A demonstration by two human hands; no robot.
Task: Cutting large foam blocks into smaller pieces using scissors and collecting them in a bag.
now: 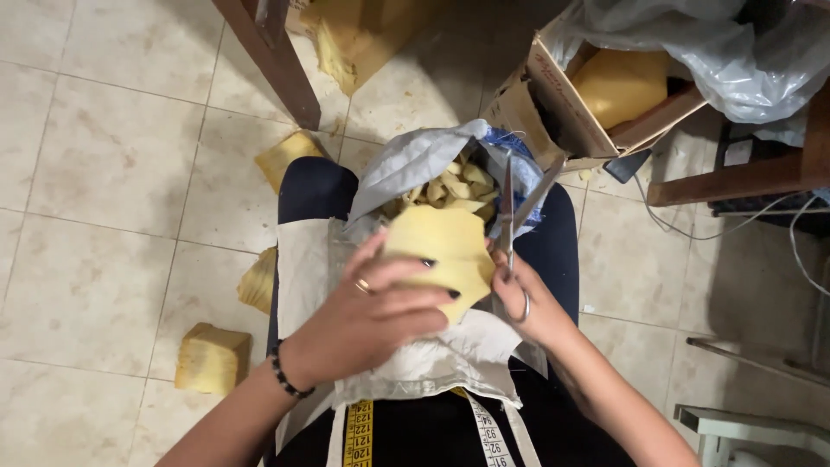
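My left hand (367, 313) grips a flat piece of yellow foam (443, 246) over my lap. My right hand (532, 303) holds a pair of scissors (512, 227) with the blades spread apart, right at the foam's right edge. Just beyond the foam, a white sack (406, 164) between my knees holds several small yellow foam cuttings (454, 186). A white cloth (303, 268) covers my lap, and a yellow tape measure (359, 432) hangs at my front.
Yellow foam chunks lie on the tiled floor: one (212, 356) at lower left, one (258, 281) by my left knee, one (285, 156) farther off. A cardboard box (553, 104) with foam stands at upper right. A wooden leg (272, 60) rises at top.
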